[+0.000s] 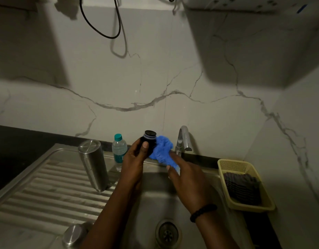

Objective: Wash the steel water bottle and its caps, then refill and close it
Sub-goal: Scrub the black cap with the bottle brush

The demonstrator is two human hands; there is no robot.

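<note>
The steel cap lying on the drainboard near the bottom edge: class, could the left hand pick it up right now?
Probably not at once: the left hand grips the black stopper, so it must put that down first. Otherwise nothing blocks the way to the steel cap.

The scrubber (162,150) is bright blue against the black inner cap (149,141), which carries pale grey rings; the steel bottle (93,164), the outer cap (74,234) and the ridged sink (52,186) are brushed silver. The plastic bottle (119,150) is clear with a teal lid and label, the basket (245,184) pale yellow, holding a dark striped cloth (242,187). The wall (155,87) is white marble with grey veins, the surface (15,141) black.
</note>
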